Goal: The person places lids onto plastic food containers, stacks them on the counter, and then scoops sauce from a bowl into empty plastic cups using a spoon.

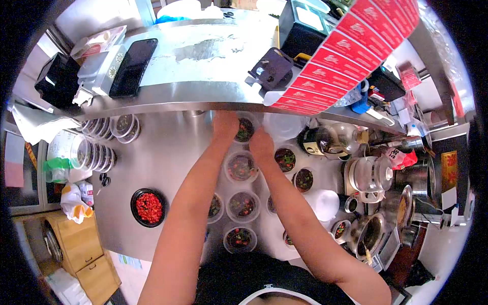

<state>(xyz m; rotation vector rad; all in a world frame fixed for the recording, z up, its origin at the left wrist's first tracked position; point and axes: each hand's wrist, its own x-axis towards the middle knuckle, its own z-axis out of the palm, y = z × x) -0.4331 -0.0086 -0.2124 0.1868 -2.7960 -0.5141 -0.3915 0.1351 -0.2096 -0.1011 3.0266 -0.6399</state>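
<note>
Under the shelf edge, a round clear plastic tub (245, 130) holds dark food with green bits. My left hand (225, 125) is closed on its left rim, and my right hand (262, 145) grips its right side; some fingertips are hidden. Nearer me in a column stand a lidded tub (241, 166), another tub (243, 206) with red and green pieces, and a third tub (240, 239). More filled tubs stand right of my right forearm, among them one tub (284, 159) and another tub (304, 180). Clear lids (285, 125) lie beside my right hand.
A black bowl (148, 207) of chopped red chilli sits left, near black scissors (104, 180) and stacked filled tubs (94, 154). A steel shelf (193, 94) crosses above the counter, with red labels (338, 58) hanging over it. A glass kettle (373, 173) and pans stand right.
</note>
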